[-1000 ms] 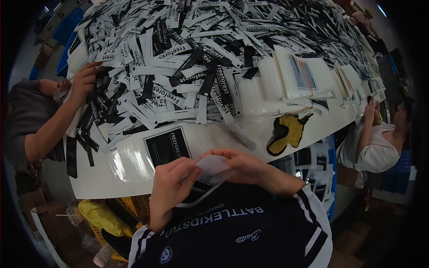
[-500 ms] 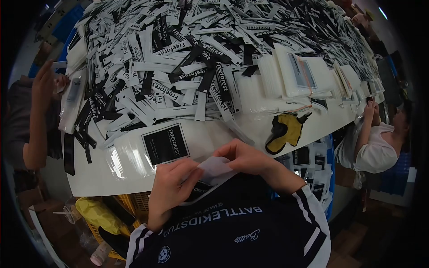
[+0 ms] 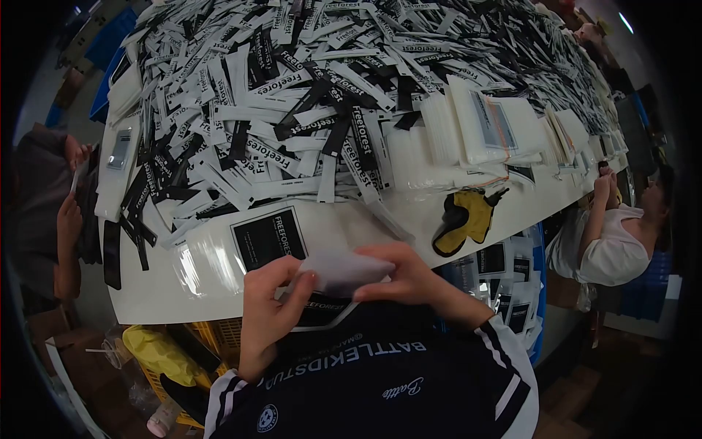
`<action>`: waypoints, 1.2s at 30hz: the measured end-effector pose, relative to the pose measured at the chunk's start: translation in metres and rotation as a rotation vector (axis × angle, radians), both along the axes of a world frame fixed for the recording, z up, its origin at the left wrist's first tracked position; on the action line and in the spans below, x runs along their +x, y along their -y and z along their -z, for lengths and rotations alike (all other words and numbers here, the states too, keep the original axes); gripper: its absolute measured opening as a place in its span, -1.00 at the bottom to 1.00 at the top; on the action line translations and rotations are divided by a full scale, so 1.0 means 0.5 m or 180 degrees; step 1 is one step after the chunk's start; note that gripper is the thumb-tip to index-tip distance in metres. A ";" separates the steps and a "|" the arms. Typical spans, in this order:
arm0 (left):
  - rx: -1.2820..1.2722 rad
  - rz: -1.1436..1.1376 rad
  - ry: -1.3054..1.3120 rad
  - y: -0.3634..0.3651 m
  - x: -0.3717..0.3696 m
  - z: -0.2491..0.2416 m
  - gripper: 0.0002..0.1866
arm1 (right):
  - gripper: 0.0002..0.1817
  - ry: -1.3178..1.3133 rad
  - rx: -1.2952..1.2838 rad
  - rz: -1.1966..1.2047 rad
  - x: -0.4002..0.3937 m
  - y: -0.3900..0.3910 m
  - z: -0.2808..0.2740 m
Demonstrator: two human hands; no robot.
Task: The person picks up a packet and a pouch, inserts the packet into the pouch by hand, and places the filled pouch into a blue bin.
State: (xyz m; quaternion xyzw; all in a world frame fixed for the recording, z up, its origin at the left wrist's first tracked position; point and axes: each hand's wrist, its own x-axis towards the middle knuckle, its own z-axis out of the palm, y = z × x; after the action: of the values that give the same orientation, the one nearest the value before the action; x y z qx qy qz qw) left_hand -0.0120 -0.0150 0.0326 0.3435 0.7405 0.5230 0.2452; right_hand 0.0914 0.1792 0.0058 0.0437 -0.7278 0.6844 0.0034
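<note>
Between my hands, at the table's front edge, is a translucent white bag (image 3: pixel 344 272) with a black FREEFOREST panel on its lower part. My left hand (image 3: pixel 270 300) pinches its left side. On the other side, my right hand (image 3: pixel 402 274) grips the upper right part between thumb and fingers. Just beyond my left hand, fanned frosted bags (image 3: pixel 208 252) lie on the table, the top one showing a black printed label (image 3: pixel 269 238). A large heap of black and white Freeforest sachets (image 3: pixel 292 102) covers the table behind them.
Banded bag stacks (image 3: pixel 490 124) and a yellow-black object (image 3: pixel 464 219) lie to the right. Below are a blue bin (image 3: pixel 541 293) of packed bags and a yellow crate (image 3: pixel 230 333) with a yellow bag (image 3: pixel 164 351). One person (image 3: pixel 614 241) is at right, another (image 3: pixel 44 197) at left.
The bag between my hands has opened out wider and shows more of its printed panel. My right hand has shifted slightly right. The left person's hands have lowered.
</note>
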 end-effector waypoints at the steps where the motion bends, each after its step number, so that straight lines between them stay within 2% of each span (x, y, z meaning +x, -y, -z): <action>1: 0.0095 0.0047 0.0110 -0.006 0.001 -0.001 -0.92 | -0.87 -0.0205 0.0392 0.0153 0.005 0.016 -0.006; 2: 0.0098 0.0074 0.0102 -0.012 0.003 -0.002 -0.92 | -0.87 -0.0212 0.0396 0.0180 0.005 0.022 -0.010; 4: 0.0716 0.0430 -0.0686 -0.028 0.010 -0.001 -0.87 | -0.88 -0.0946 0.0615 0.0167 0.004 0.026 -0.015; 5: 0.0816 0.0380 -0.1246 -0.033 0.014 0.011 -0.82 | -0.88 -0.0956 0.0622 0.0193 0.007 0.023 -0.016; 7: 0.0779 0.0579 -0.1338 -0.045 0.016 0.027 -0.77 | -0.84 -0.1007 0.0961 0.0304 0.021 0.007 -0.020; 9: 0.0755 0.0764 -0.1445 -0.058 0.015 0.032 -0.72 | -0.81 -0.0673 0.1374 0.0029 0.043 -0.040 -0.055; 11: 0.0605 0.0871 -0.0649 -0.065 0.021 0.035 -0.57 | -0.64 0.0380 0.2329 -0.0493 0.109 -0.116 -0.103; 12: 0.0317 0.0621 -0.0665 -0.057 0.019 0.047 -0.44 | -0.64 0.0381 0.2334 -0.0474 0.115 -0.122 -0.127; 13: 0.0323 0.0639 -0.0672 -0.061 0.017 0.057 -0.44 | -0.55 0.0411 0.3250 -0.0459 0.119 -0.126 -0.149; 14: -0.0107 0.0236 -0.1368 -0.067 0.017 0.069 -0.42 | -0.47 0.0442 0.4166 -0.0442 0.120 -0.129 -0.160; 15: -0.0536 -0.0178 -0.2057 -0.073 0.017 0.083 -0.41 | -0.47 0.0448 0.4173 -0.0425 0.106 -0.129 -0.153; 17: -0.0636 -0.0143 -0.1927 -0.072 0.016 0.119 -0.41 | -0.34 0.0598 0.2794 -0.0093 0.034 -0.119 -0.108; 19: -0.0640 0.0116 -0.2100 -0.059 0.000 0.134 -0.45 | -0.41 -0.0012 0.2327 0.1194 -0.072 -0.100 -0.035; 21: -0.0479 0.0174 -0.2008 -0.044 -0.017 0.129 -0.49 | -0.51 -0.0704 0.2556 0.2182 -0.181 -0.098 0.022; 23: -0.0349 0.0242 -0.1922 -0.020 -0.022 0.125 -0.52 | -0.61 -0.0126 0.2815 0.2163 -0.261 -0.116 0.054; 25: -0.1163 -0.0641 -0.0798 -0.002 -0.018 0.103 -0.58 | -0.63 -0.0290 0.2692 0.2313 -0.276 -0.132 0.052; 26: -0.1295 -0.0843 -0.0229 0.004 -0.014 0.082 -0.72 | -0.66 -0.0436 0.2589 0.2437 -0.278 -0.140 0.049; 27: -0.1290 -0.0853 -0.0232 0.005 -0.020 0.086 -0.72 | -0.70 -0.0254 0.2853 0.2421 -0.268 -0.143 0.033; 28: -0.0742 -0.0791 -0.0716 0.006 -0.024 0.096 -0.79 | -0.70 -0.0256 0.2852 0.2417 -0.254 -0.141 0.022; 29: -0.0191 -0.0716 -0.1188 0.008 -0.028 0.101 -0.85 | -0.72 0.0432 0.3145 0.2192 -0.240 -0.138 0.014; 30: -0.0187 -0.0717 -0.1182 0.000 -0.027 0.089 -0.85 | -0.74 0.1122 0.3420 0.1942 -0.233 -0.137 0.011; 32: -0.0743 -0.0813 -0.0882 -0.019 -0.019 0.053 -0.92 | -0.74 0.1090 0.3530 0.2073 -0.238 -0.131 0.039; 33: -0.0737 -0.0797 -0.0878 -0.019 -0.020 0.053 -0.92 | -0.74 0.1033 0.3638 0.2212 -0.239 -0.130 0.049; 34: -0.0903 -0.0531 -0.1448 -0.019 -0.024 0.052 -0.91 | -0.74 0.1030 0.3643 0.2229 -0.236 -0.134 0.051; 35: -0.1067 -0.0271 -0.2017 -0.019 -0.027 0.051 -0.90 | -0.76 0.0630 0.3446 0.2407 -0.232 -0.139 0.051; 36: -0.1070 -0.0272 -0.2023 -0.020 -0.031 0.050 -0.90 | -0.77 0.0240 0.3229 0.2569 -0.225 -0.140 0.051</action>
State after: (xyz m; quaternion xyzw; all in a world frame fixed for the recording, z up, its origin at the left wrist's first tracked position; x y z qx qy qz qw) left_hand -0.0274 -0.0050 0.0076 0.4126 0.8691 0.2708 0.0337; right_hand -0.0213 0.2492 -0.0198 -0.2611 -0.9195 0.2016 0.2138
